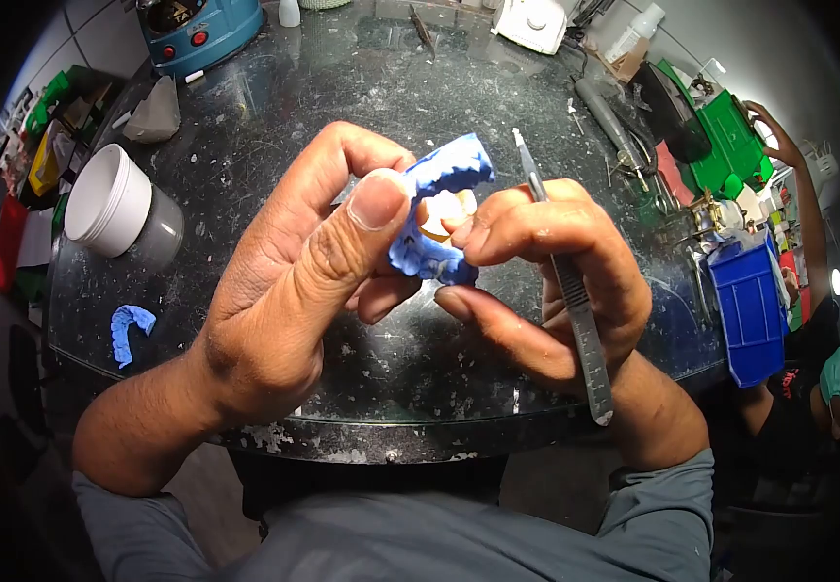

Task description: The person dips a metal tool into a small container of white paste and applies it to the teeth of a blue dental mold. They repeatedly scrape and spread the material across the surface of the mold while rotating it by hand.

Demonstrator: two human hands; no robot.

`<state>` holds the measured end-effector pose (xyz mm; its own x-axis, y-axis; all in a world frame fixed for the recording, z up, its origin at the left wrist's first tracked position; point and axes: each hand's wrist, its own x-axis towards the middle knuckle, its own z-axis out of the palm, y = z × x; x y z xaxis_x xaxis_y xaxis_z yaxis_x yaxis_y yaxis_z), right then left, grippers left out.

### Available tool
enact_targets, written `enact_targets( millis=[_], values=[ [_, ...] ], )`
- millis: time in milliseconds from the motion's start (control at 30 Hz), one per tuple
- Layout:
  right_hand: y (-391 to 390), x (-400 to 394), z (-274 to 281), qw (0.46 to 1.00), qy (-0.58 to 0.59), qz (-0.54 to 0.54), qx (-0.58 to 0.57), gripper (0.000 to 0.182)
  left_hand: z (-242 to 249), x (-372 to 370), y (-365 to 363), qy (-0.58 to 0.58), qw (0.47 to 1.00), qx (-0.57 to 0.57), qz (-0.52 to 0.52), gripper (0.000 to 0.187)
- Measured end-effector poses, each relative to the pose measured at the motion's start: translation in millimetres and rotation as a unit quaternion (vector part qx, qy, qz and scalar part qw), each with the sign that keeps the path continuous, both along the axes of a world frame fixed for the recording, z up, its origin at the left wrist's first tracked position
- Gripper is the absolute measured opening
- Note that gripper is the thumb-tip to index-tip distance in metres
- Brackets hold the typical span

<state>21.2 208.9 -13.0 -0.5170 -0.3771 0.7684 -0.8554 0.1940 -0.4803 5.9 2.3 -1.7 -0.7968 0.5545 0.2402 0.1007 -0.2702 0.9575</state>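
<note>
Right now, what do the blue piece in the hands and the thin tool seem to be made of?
The blue piece looks like a soft, matte impression material, perhaps silicone or putty: its edges are lumpy and moulded, with no shine. It encloses a pale yellowish cast. The left hand pinches it. The thin tool in the right hand looks like brushed metal: grey, flat, with ruler-like marks on the handle.

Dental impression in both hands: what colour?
Blue dental impression, cream cast inside; head view.
</note>
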Motion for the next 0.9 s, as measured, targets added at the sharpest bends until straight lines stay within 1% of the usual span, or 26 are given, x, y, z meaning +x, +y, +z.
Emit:
enact_targets(
  millis=[100,167,200,233,267,300,367,433,467,500,567,633,667,700,800,833,900],
  values=[
    [2.3,-0.7,0.9,1.0,0.016,-0.006,0.018,0.053,2.2,0.1,-1.1,-0.008,1.0,-0.002,-0.007,0.041],
    [3.6,-0.5,2.3,1.0,0.016,-0.011,0.02,0.048,3.4,0.1,-1.5,-0.012,1.0,-0.004,-0.007,0.042],
    [6.4,-0.2,2.4,1.0,-0.001,-0.002,0.006,0.045,3.6,0.0,-2.0,-0.009,1.0,-0.005,-0.006,0.041],
    [10.6,0.2,2.7,1.0,-0.019,0.007,-0.008,0.046,3.8,0.0,-2.3,-0.005,1.0,-0.005,-0.006,0.041],
    [13.4,5.3,9.3,0.997,-0.065,-0.03,-0.003,0.053,4.1,0.2,-2.2,-0.005,1.0,-0.006,-0.006,0.041],
    [13.5,11.1,18.7,0.989,-0.125,-0.078,0.0,0.055,4.5,0.6,-2.0,0.0,1.0,-0.008,0.0,0.041],
    [9.4,10.2,15.0,0.988,-0.112,-0.043,-0.094,0.049,3.4,0.3,-2.2,0.007,1.0,-0.01,0.006,0.041],
    [-11.9,18.0,10.2,0.968,-0.142,-0.082,-0.191,0.045,-0.7,-1.3,-2.6,0.035,0.999,-0.002,0.004,0.042],
    [-4.8,19.1,13.8,0.972,-0.175,-0.027,-0.153,0.044,-1.0,-2.2,-3.0,0.036,0.999,-0.002,0.003,0.042],
    [-3.1,18.9,15.3,0.974,-0.188,-0.027,-0.123,0.034,-1.1,-3.4,-3.4,0.041,0.999,-0.001,0.02,0.041],
    [6.2,5.5,9.4,0.99,-0.126,0.011,-0.069,0.028,-2.0,-6.3,-2.9,0.048,0.998,-0.001,0.037,0.041],
    [4.9,2.8,7.0,0.985,-0.133,0.005,-0.113,0.024,-4.0,-9.7,-1.9,0.054,0.996,0.028,0.058,0.038],
    [3.2,5.5,11.1,0.973,-0.182,-0.004,-0.141,0.025,-4.1,-9.8,-1.8,0.055,0.995,0.02,0.076,0.036],
    [3.7,2.1,9.9,0.973,-0.176,-0.02,-0.151,0.022,-4.0,-10.3,-2.2,0.055,0.995,0.02,0.076,0.036],
    [8.8,-2.4,13.5,0.951,-0.249,-0.08,-0.163,0.018,-2.0,-13.1,-2.1,0.012,0.992,0.004,0.125,0.036],
    [9.6,-7.1,10.1,0.955,-0.227,-0.095,-0.165,0.015,-2.3,-13.9,-1.7,0.012,0.992,0.004,0.124,0.036],
    [15.6,-13.8,4.5,0.943,-0.269,-0.118,-0.155,0.01,-3.6,-15.4,-1.5,-0.022,0.99,-0.002,0.137,0.035]
  ],
)
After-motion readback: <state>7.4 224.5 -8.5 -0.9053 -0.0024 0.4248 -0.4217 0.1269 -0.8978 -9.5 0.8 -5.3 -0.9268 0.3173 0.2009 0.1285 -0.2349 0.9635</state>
